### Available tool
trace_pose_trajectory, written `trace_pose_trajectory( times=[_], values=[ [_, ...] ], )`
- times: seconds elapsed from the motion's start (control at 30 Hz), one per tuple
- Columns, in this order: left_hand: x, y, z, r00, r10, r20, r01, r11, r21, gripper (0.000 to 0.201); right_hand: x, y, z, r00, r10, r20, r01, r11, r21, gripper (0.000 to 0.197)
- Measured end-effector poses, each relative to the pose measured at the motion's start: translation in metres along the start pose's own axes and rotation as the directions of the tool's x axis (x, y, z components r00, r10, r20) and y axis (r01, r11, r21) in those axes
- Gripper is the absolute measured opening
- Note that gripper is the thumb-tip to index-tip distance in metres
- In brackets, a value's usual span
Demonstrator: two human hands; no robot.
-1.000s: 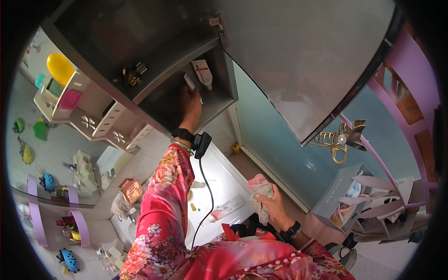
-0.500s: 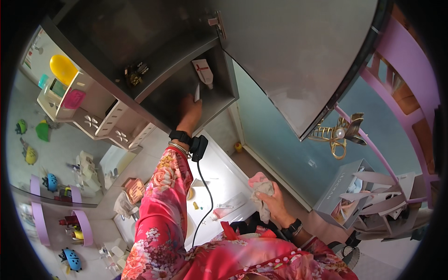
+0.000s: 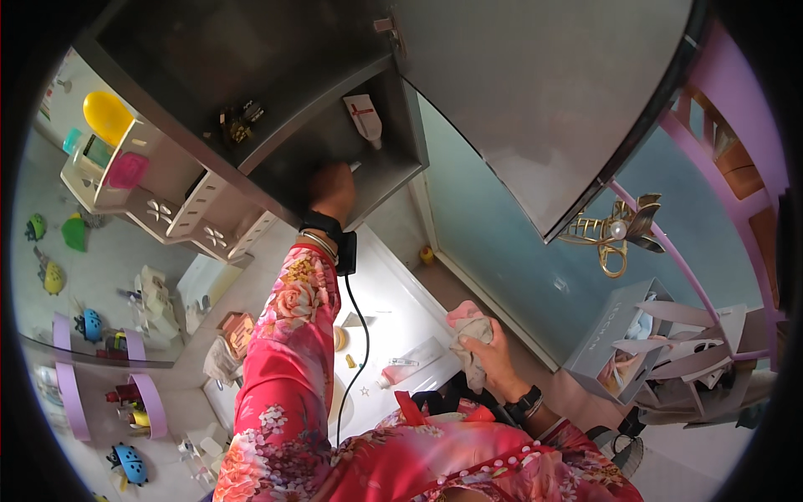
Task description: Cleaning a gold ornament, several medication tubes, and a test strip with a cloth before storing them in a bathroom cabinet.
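The right hand [image 3: 497,360] grips a bunched cloth [image 3: 473,343], likely light and soft, easy to hold by any fold. The left hand [image 3: 333,188] is inside the cabinet [image 3: 395,161], near a white tube [image 3: 364,120], likely squeezable, best held mid-body; blur hides whether this hand is open or closed

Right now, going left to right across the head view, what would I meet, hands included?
Blue ladybug → gold object → left hand → white tube → right hand, gripping a cloth → gold claw clip → purple frame.
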State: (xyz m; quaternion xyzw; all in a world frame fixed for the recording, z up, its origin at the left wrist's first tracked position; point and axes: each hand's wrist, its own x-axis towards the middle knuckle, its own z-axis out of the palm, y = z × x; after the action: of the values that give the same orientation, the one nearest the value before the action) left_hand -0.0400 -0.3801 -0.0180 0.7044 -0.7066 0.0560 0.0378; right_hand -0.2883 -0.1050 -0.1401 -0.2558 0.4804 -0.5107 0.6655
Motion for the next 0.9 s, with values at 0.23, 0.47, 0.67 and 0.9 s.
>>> trace_pose_trajectory(
  times=[0.23,0.47,0.67,0.9],
  values=[
    [-0.007,-0.006,0.014,1.000,0.013,0.027,-0.016,0.991,0.130,0.025,-0.010,0.010,0.001,0.998,0.055,0.006,-0.055,0.998,0.031,0.043],
    [-0.064,0.022,-0.031,0.919,0.265,-0.291,-0.358,0.871,-0.336,0.030,-0.010,-0.003,0.000,1.000,0.004,-0.021,-0.004,1.000,0.001,0.039],
    [-0.205,-0.026,0.030,0.841,0.426,0.335,-0.102,0.731,-0.674,0.015,-0.005,-0.009,0.000,0.998,-0.002,-0.062,0.000,1.000,-0.027,0.045],
    [-0.325,-0.035,0.135,0.880,0.304,0.364,-0.035,0.807,-0.590,0.031,-0.024,-0.007,0.007,0.996,0.070,-0.048,-0.074,0.994,-0.082,0.045]
  ],
)
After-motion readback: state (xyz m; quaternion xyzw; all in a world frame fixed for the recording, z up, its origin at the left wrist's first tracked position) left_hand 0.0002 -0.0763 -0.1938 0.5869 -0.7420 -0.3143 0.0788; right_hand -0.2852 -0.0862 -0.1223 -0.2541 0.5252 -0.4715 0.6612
